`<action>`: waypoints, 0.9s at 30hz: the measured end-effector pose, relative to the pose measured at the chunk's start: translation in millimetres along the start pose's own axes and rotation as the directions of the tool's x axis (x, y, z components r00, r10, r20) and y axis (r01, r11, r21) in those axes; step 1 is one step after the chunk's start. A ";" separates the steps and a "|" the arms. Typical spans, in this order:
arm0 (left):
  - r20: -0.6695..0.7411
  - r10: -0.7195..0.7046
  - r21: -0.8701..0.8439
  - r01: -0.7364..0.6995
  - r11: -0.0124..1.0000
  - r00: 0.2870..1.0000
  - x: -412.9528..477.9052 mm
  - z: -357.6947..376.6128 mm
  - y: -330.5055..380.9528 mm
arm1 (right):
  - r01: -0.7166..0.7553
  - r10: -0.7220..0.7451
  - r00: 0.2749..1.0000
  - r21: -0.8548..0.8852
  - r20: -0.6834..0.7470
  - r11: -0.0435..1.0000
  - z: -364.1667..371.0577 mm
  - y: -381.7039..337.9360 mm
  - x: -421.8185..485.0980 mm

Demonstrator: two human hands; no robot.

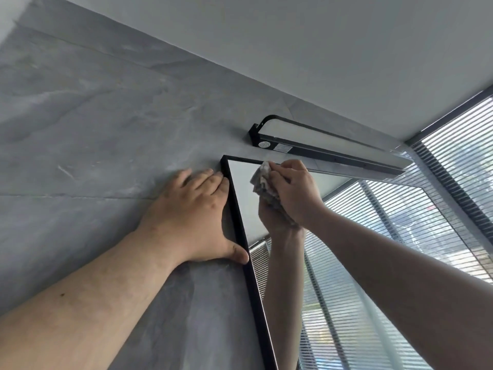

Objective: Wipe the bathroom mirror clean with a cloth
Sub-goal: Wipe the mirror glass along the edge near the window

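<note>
A black-framed mirror (346, 276) hangs on a grey stone-look wall, seen from below at a steep angle. My right hand (296, 190) grips a crumpled grey-white cloth (262, 180) and presses it on the glass near the mirror's top left corner. The hand's reflection shows just under it. My left hand (197, 217) lies flat on the wall beside the mirror's left frame, fingers spread, thumb touching the frame edge. It holds nothing.
A black wall lamp (328, 148) with a white diffuser is mounted right above the mirror's top edge. A window with horizontal blinds (464, 145) fills the right side and reflects in the mirror. White ceiling runs overhead.
</note>
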State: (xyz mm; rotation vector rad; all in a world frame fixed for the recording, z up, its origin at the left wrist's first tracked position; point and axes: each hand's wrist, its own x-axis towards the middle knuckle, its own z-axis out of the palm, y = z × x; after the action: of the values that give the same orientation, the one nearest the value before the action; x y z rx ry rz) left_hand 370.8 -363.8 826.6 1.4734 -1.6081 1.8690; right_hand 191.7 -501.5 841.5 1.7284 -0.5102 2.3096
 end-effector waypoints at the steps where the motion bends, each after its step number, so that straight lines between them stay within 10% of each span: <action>1: 0.001 -0.002 -0.002 0.002 1.000 1.000 0.3 -0.3 0.0 | -0.028 0.028 0.999 0.007 -0.023 1.000 -3.3 9.5 2.9; 12: 0.033 -0.005 0.011 0.005 1.000 0.999 2.6 -2.2 0.8 | -0.253 0.251 0.962 -0.011 -0.112 0.967 -33.2 63.5 12.3; 27: 0.102 0.046 0.033 -0.050 0.998 0.994 -10.3 -2.8 7.2 | 0.179 -0.171 0.979 -0.062 0.112 0.982 -50.2 17.9 -200.7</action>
State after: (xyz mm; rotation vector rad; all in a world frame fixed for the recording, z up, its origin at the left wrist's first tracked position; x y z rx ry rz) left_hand 368.7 -359.9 814.6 1.5811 -1.6774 1.8859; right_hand 198.8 -490.6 634.2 1.7924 -0.4346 2.0630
